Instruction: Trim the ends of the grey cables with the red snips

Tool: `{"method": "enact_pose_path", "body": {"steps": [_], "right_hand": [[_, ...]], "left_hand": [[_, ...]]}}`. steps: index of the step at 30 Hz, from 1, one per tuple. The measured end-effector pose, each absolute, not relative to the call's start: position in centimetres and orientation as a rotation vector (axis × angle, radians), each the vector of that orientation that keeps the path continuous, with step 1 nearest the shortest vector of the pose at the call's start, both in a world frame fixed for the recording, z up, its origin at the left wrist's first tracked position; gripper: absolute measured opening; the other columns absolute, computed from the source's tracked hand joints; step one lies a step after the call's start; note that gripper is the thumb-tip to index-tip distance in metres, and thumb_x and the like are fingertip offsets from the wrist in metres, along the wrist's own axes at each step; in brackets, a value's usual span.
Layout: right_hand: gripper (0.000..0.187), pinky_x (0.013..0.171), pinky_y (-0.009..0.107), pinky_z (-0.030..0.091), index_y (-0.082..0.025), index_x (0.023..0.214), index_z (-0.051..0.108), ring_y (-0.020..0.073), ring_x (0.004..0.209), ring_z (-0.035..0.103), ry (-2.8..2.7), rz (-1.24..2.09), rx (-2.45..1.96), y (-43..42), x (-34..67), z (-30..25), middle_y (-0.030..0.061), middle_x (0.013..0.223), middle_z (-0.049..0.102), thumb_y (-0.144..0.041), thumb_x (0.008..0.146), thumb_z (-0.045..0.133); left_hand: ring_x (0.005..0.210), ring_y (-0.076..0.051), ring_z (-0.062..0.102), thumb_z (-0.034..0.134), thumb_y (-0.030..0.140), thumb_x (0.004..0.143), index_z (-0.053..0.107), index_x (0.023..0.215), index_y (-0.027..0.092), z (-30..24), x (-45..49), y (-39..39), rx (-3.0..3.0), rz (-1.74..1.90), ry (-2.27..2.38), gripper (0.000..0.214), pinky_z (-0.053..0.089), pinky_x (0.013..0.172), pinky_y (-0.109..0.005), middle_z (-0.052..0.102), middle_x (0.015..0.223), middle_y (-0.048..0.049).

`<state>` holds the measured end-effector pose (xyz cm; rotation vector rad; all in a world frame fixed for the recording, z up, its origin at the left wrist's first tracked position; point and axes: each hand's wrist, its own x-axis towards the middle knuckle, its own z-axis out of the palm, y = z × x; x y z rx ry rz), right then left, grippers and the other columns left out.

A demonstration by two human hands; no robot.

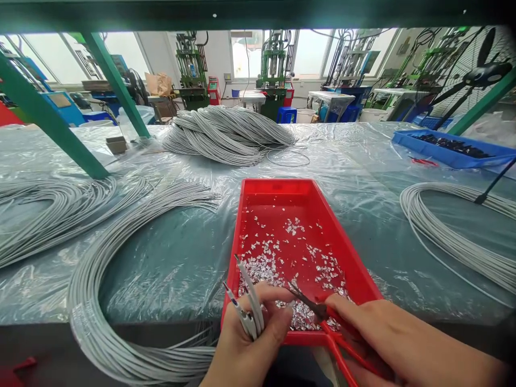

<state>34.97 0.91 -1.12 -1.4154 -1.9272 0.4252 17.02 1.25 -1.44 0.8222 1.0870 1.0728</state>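
My left hand (pixel 258 328) is closed around a few grey cables (pixel 253 303), whose stripped ends stick up past the knuckles. In my right hand (pixel 374 333) are red-handled cutters (pixel 336 344), their dark jaws pointing left towards the left fingertips. Whether the jaws touch anything I cannot make out. Both hands are over the near end of a red tray (pixel 278 185). Small bits of silvery foil (pixel 262 263) lie scattered on its floor, thickest at the near left.
A bundle of grey cable (pixel 92 258) curves over the table's front edge at left. A large cable heap (pixel 229 134) lies behind the tray. Another coil (pixel 451 226) is at right, below a blue tray (pixel 451 148) of dark parts. Green posts (pixel 116 86) rise at left.
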Motion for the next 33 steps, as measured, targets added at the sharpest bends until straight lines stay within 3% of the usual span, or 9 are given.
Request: {"method": "enact_pose_path", "body": {"steps": [8,12,14,17,20,25,29,31,33], "right_hand": [[0.036,0.055,0.023,0.050,-0.027,0.118,0.056,0.0172,0.063,0.064,-2.331,0.352,-1.273,1.1,37.6,0.2,0.0015,0.075,0.067,-0.038,0.083,0.062],[0.007,0.043,0.018,0.045,-0.027,0.092,0.056,0.0107,0.052,0.061,-2.494,0.529,-1.160,2.4,38.1,1.8,-0.0054,0.066,0.064,-0.032,0.090,0.052],[0.009,0.047,0.021,0.047,-0.024,0.086,0.054,0.0130,0.056,0.062,-2.449,0.754,-1.321,3.1,38.1,2.3,-0.0028,0.066,0.064,-0.029,0.088,0.047],[0.024,0.063,0.029,0.050,-0.020,0.102,0.049,0.0188,0.075,0.064,-2.332,0.921,-1.622,3.4,37.8,2.5,0.0047,0.086,0.067,-0.031,0.081,0.050],[0.024,0.062,0.032,0.049,-0.018,0.102,0.042,0.0188,0.072,0.062,-2.411,0.720,-1.626,2.9,37.3,2.5,0.0052,0.086,0.065,-0.031,0.082,0.047],[0.027,0.051,0.024,0.046,-0.018,0.105,0.043,0.0154,0.060,0.063,-2.548,0.190,-1.408,2.7,37.1,2.0,0.0003,0.072,0.064,-0.029,0.083,0.053],[0.019,0.039,0.031,0.028,-0.011,0.091,0.051,0.0284,0.038,0.054,-2.456,-0.517,-1.508,4.0,38.5,0.9,0.0060,0.049,0.055,-0.021,0.089,0.035],[0.019,0.039,0.031,0.028,-0.010,0.095,0.052,0.0294,0.039,0.056,-2.441,-0.478,-1.546,4.1,39.3,0.7,0.0065,0.051,0.057,-0.021,0.090,0.037],[0.018,0.038,0.028,0.033,-0.013,0.103,0.048,0.0228,0.042,0.058,-2.431,-0.341,-1.554,3.7,39.6,0.8,0.0013,0.055,0.059,-0.026,0.092,0.041]], "left_hand": [[0.041,-0.001,0.022,0.068,0.048,0.078,0.070,0.090,0.022,-2.5,16.4,1.4,0.927,1.043,1.055,0.028,0.013,0.036,-0.015,0.029,0.054,0.0054],[0.042,-0.001,0.025,0.063,0.042,0.085,0.067,0.099,0.022,-2.7,15.9,1.9,1.026,1.014,0.925,0.025,0.018,0.038,-0.011,0.031,0.053,0.0063],[0.042,0.000,0.027,0.064,0.042,0.084,0.067,0.098,0.020,-2.3,15.9,2.2,0.965,1.013,0.928,0.026,0.020,0.039,-0.010,0.032,0.053,0.0070],[0.041,0.002,0.029,0.068,0.041,0.080,0.065,0.095,0.017,-1.8,16.0,2.4,0.859,1.002,0.934,0.028,0.022,0.039,-0.008,0.035,0.055,0.0072],[0.039,0.002,0.030,0.066,0.039,0.083,0.063,0.098,0.016,-2.1,15.9,2.6,0.872,1.005,0.857,0.028,0.021,0.036,-0.008,0.037,0.058,0.0072],[0.034,0.003,0.029,0.065,0.039,0.084,0.062,0.096,0.015,-3.3,15.7,2.6,0.899,1.030,0.822,0.028,0.018,0.035,-0.009,0.046,0.057,0.0061],[0.054,-0.009,0.056,0.064,0.036,0.085,0.070,0.083,0.014,-3.7,16.0,2.1,1.153,1.024,0.667,0.023,0.041,0.050,-0.017,0.062,0.062,-0.0047],[0.071,-0.014,0.060,0.061,0.036,0.087,0.074,0.080,0.015,-3.9,16.1,1.5,1.419,0.976,0.516,0.026,0.044,0.062,-0.022,0.066,0.076,-0.0103],[0.064,-0.012,0.055,0.052,0.046,0.090,0.075,0.079,0.012,-4.4,16.1,0.8,1.522,0.800,0.441,0.042,0.040,0.057,-0.022,0.062,0.070,-0.0113]]}}
